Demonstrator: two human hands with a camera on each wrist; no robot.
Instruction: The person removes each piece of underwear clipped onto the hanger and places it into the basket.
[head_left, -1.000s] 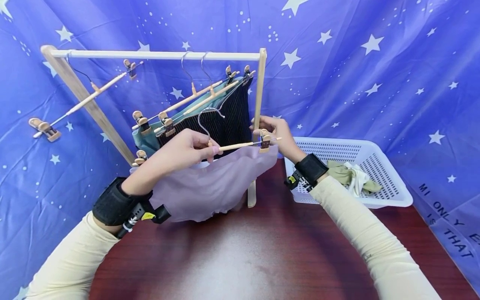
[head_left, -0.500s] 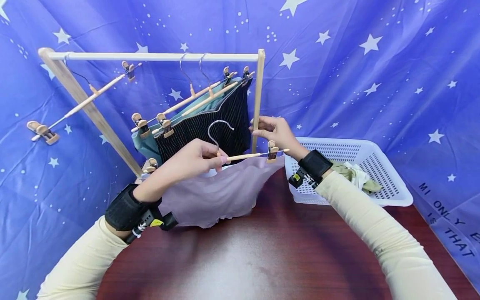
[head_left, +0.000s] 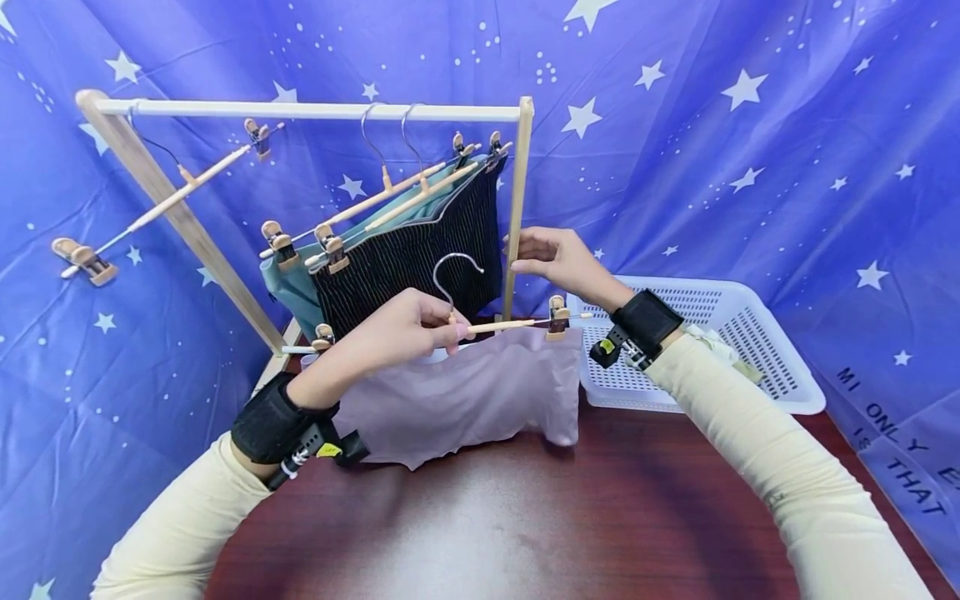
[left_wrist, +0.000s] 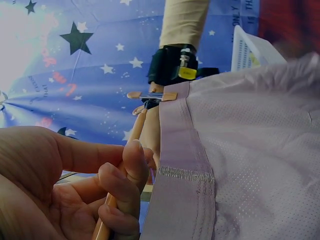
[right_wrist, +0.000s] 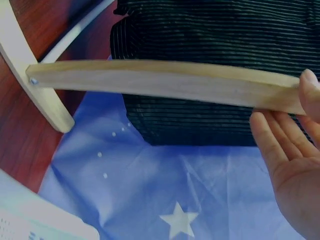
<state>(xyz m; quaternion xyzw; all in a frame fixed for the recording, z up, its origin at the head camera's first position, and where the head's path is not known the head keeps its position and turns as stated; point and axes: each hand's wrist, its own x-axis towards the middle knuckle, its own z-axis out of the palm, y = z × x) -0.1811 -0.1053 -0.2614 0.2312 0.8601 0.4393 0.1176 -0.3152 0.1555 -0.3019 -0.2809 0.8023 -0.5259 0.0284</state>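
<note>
Fingers (left_wrist: 132, 157) of the left hand (head_left: 401, 329) curl closely round the wooden bar of a hanger (head_left: 504, 327) just beside its metal hook (head_left: 453, 262), and the left wrist view shows that hold from the palm side, where the head view gives mostly the back of the hand. Below the bar hangs a mauve garment (head_left: 465, 400), in front of the rack and over the table (head_left: 510, 533); whether its lower edge touches the tabletop, I cannot tell. Only the left wrist view brings out its waistband (left_wrist: 175, 145), a zigzag seam (left_wrist: 187, 174) and fine mesh — details the head view reduces to plain cloth. A clip (head_left: 557, 318) grips the waistband at the far end of the bar. The right hand (head_left: 558, 254) has hold of the rack's wooden post (head_left: 517, 200); the right wrist view shows thumb and fingers on opposite sides of it, lightly closed — how firmly, I cannot tell. That view also gives the post's lower end, with a screw (right_wrist: 33, 80) and a foot (right_wrist: 55, 115). Behind the post hangs a black striped garment (head_left: 405, 267), next to a teal one (head_left: 288, 292). A white basket (head_left: 697, 287) stands near the right forearm, holding pale cloth partly hidden by the sleeve (head_left: 738, 417).
</note>
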